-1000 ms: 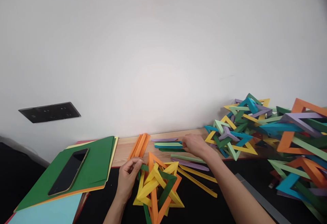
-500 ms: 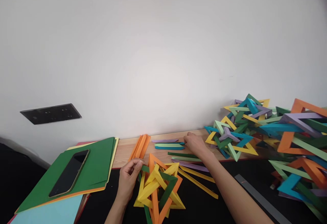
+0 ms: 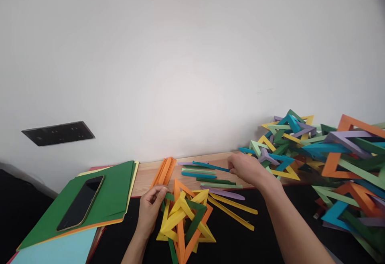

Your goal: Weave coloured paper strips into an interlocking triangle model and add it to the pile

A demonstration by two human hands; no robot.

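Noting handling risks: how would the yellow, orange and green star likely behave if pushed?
The star is probably light: open bars, seemingly folded paper. Those thin bars might bend under pressure. Its pointed outline makes rolling unlikely.

Yellow, orange and green star (image 3: 179, 232); held strip (image 3: 212, 167) plain blue

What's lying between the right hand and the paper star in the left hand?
The head view shows a dark green strip, a light green strip, a purple strip and, closest to the paper star, two yellow strips.
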